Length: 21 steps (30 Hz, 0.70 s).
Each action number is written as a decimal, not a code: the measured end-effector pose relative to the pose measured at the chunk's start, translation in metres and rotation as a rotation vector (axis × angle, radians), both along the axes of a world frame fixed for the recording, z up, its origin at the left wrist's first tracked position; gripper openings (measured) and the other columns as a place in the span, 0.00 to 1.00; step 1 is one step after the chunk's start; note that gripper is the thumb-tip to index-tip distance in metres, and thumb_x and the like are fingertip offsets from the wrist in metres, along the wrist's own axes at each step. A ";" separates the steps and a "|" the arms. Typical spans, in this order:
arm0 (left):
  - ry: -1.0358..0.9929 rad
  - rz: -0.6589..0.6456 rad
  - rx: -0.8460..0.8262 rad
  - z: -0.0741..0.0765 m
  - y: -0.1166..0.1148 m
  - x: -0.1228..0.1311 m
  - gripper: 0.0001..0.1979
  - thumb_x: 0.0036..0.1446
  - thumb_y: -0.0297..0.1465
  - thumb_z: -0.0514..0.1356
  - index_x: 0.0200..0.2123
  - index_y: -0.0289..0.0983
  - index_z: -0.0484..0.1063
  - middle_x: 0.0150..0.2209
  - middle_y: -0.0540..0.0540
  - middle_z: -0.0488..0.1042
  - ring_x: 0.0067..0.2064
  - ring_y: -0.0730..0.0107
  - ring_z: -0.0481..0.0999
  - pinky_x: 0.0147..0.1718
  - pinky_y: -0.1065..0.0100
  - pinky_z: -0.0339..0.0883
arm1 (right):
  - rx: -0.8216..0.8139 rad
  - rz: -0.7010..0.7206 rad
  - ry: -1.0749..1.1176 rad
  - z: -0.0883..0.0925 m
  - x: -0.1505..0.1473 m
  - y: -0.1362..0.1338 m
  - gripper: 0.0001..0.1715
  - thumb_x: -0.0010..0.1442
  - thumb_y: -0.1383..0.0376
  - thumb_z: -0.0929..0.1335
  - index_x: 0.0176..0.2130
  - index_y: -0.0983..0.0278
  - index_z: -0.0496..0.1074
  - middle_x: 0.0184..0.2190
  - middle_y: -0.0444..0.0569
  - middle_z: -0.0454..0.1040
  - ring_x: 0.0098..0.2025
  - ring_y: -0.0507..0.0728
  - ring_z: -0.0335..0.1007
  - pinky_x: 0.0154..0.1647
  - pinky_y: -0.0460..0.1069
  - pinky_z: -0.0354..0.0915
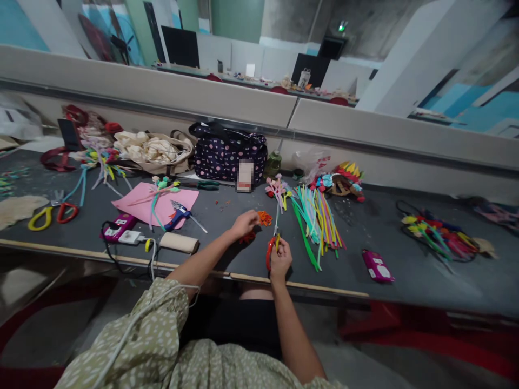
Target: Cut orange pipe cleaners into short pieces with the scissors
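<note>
My right hand [280, 260] is closed around the handles of a pair of red and yellow scissors [270, 254]. Their blades point away from me, close to the orange fuzzy piece [265, 218] at the fingertips of my left hand [245, 222]. The fingers of that hand are pinched on this orange piece, which looks like bent pipe cleaner. More orange-red bits [247, 237] lie on the table just under my left hand. Beyond the scissors rests a small bunch of pink and yellow pipe-cleaner flowers [278, 187]. Right of the scissors, loose coloured pipe cleaners [320, 216] are spread out.
On the left are a glue gun [178, 213], pink paper [133, 200], a cardboard tube [179, 243], a purple box [119, 227] and more scissors [40, 219]. A dotted bag [223, 154] stands behind. Another purple pack [377, 266] lies right, near the table's front edge [300, 285].
</note>
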<state>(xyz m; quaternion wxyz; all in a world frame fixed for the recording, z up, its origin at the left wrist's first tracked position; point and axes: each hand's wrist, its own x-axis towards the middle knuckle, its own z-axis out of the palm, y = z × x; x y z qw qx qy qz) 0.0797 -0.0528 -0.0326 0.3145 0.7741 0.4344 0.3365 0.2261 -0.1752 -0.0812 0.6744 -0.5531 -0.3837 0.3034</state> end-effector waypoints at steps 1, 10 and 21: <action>-0.085 0.029 -0.029 0.000 -0.003 -0.004 0.05 0.52 0.32 0.58 0.28 0.37 0.70 0.30 0.47 0.70 0.33 0.71 0.69 0.36 0.70 0.62 | 0.000 0.008 -0.008 0.000 -0.001 -0.001 0.28 0.51 0.55 0.68 0.47 0.67 0.66 0.32 0.50 0.76 0.32 0.53 0.73 0.37 0.48 0.68; -0.870 0.284 -0.539 -0.007 -0.015 -0.047 0.17 0.42 0.40 0.67 0.28 0.35 0.66 0.22 0.54 0.66 0.22 0.81 0.65 0.24 0.75 0.62 | -0.134 0.053 -0.451 0.013 -0.011 -0.012 0.31 0.51 0.50 0.68 0.49 0.65 0.70 0.26 0.43 0.73 0.27 0.51 0.69 0.33 0.47 0.66; -1.404 0.227 -0.709 -0.023 -0.011 -0.066 0.13 0.43 0.25 0.68 0.33 0.33 0.69 0.28 0.49 0.74 0.26 0.79 0.72 0.32 0.71 0.72 | -0.128 0.096 -0.852 0.019 -0.014 -0.016 0.31 0.53 0.47 0.67 0.49 0.65 0.71 0.26 0.45 0.74 0.28 0.52 0.71 0.34 0.47 0.66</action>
